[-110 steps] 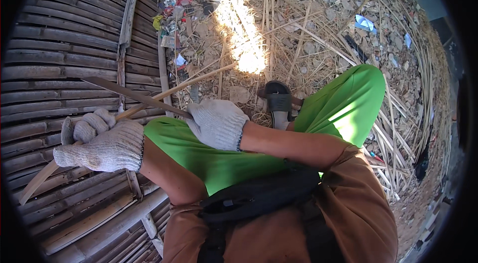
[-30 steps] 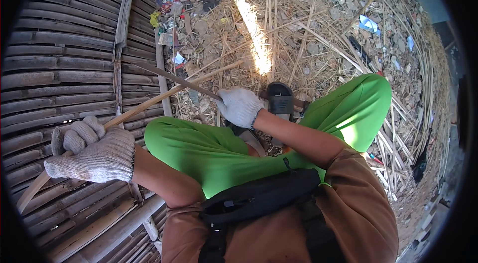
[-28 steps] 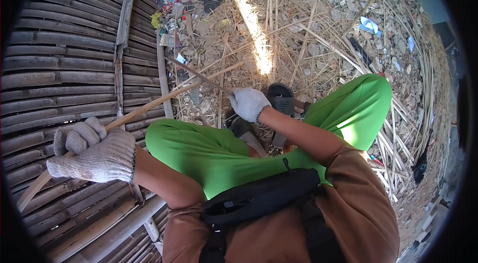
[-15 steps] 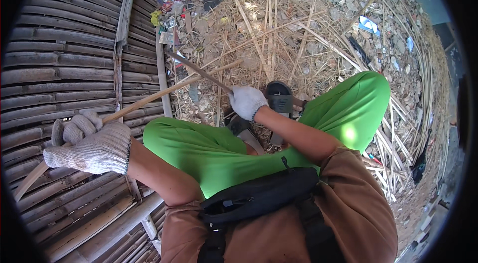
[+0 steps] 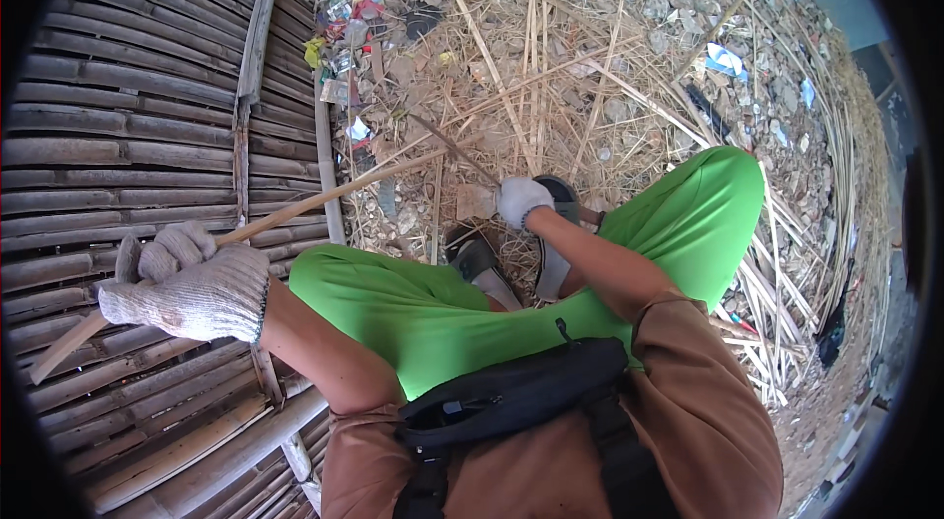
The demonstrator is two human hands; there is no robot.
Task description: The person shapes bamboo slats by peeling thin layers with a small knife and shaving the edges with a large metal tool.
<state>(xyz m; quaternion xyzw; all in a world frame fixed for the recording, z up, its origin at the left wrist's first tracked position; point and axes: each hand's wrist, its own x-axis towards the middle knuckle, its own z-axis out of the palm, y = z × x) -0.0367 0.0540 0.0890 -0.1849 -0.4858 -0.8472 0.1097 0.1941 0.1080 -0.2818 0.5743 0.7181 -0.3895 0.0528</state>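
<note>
My left hand (image 5: 187, 285), in a whitish knitted glove, is closed around a long bamboo strip (image 5: 334, 193). The strip slants from the lower left up toward the middle, and its short tail sticks out behind the hand. In front of my shins, my gloved right hand (image 5: 522, 201) is closed on a long, thin, dark-bladed knife (image 5: 452, 147); the glove hides the handle. The blade points up and left, and in this view it crosses the far end of the strip. Whether the two touch, I cannot tell.
A bamboo slat platform (image 5: 128, 150) fills the left side. Dry straw and split bamboo strips (image 5: 536, 57) litter the ground ahead, with rubbish (image 5: 359, 23) beyond. More strips (image 5: 777, 293) lie by my right knee. My green-clad legs and sandals (image 5: 559, 214) are below my hands.
My right hand has moved to the right with the knife, so the blade now lies nearer the strip's far end. My left hand and the strip have shifted slightly right.
</note>
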